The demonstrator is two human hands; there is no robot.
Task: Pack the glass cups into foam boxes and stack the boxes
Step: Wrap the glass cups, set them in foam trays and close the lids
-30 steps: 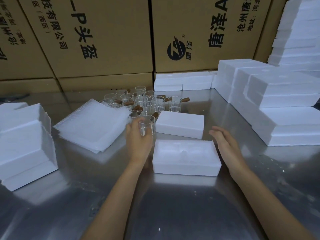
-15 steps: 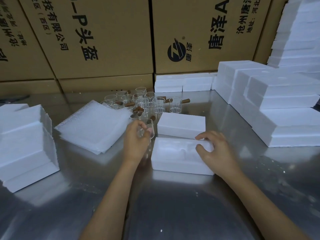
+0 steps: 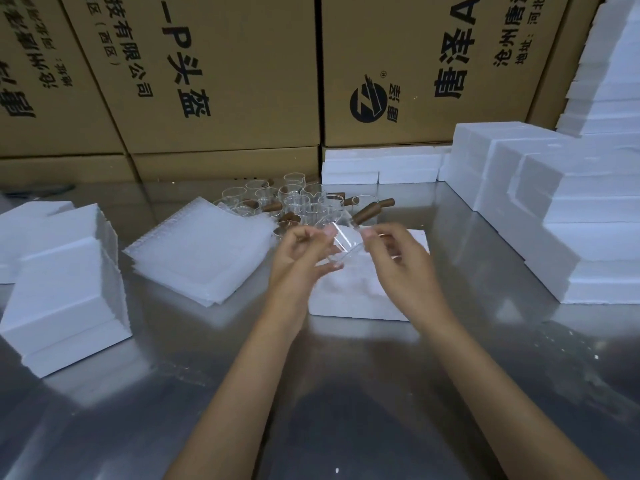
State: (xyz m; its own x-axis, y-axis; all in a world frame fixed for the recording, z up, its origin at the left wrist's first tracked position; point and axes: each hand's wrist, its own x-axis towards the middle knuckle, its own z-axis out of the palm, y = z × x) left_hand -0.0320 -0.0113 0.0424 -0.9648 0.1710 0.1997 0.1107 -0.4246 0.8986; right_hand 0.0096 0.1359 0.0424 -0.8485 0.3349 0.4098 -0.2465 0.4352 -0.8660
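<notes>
A clear glass cup point(image 3: 341, 239) with a brown wooden handle is tilted in the air between my hands, over the open foam box point(image 3: 349, 299). My left hand point(image 3: 301, 258) holds the cup's body from the left, fingers curled round it. My right hand point(image 3: 398, 265) pinches the cup near its handle from the right. The box's foam lid point(image 3: 417, 237) lies just behind, mostly hidden by my right hand. Several more glass cups point(image 3: 294, 202) with wooden handles stand in a cluster at the back of the steel table.
A pile of white foam sheets point(image 3: 201, 251) lies left of the hands. Foam boxes point(image 3: 59, 289) are stacked at the far left, and a tall stepped stack of foam boxes point(image 3: 568, 216) stands at the right. Cardboard cartons point(image 3: 221, 74) wall off the back.
My left hand lifted the cup up and rightward over the open box. My right hand left the box's edge and rose to take hold of the cup by its handle end.
</notes>
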